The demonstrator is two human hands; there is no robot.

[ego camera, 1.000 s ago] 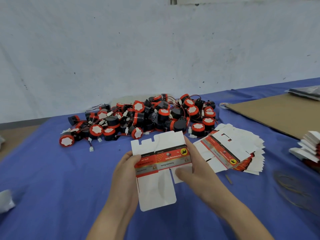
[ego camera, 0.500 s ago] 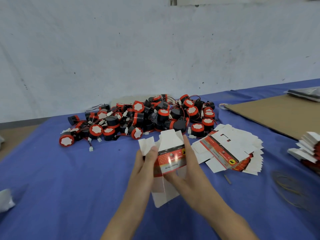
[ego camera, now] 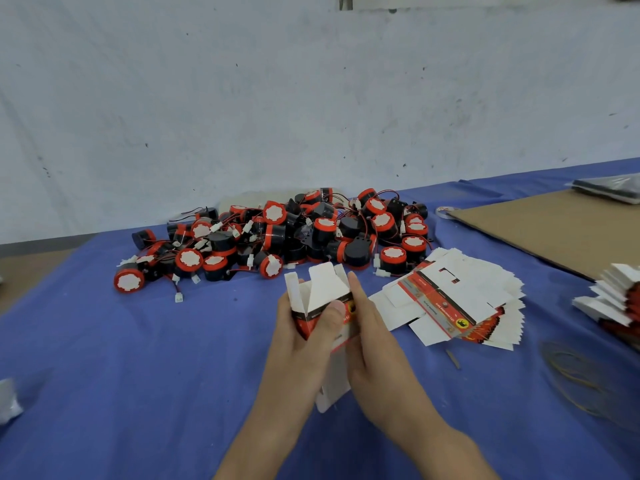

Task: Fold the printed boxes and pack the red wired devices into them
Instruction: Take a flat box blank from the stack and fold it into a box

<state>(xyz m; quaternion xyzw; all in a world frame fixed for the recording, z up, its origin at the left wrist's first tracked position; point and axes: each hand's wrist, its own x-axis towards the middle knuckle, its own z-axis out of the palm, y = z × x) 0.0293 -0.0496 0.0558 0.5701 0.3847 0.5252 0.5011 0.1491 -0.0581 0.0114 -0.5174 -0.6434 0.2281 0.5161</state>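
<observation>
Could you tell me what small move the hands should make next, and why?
Probably tuck in the lower flaps: the printed box, held by the left hand and right hand, is opened into a tube, yet flaps at both ends stand unfolded.

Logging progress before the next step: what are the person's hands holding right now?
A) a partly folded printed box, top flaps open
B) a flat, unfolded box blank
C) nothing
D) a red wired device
A: the left hand and right hand both hold the printed box, squared up with its white flaps standing open, while the red wired devices lie piled beyond and the flat blanks sit to the right.
</observation>
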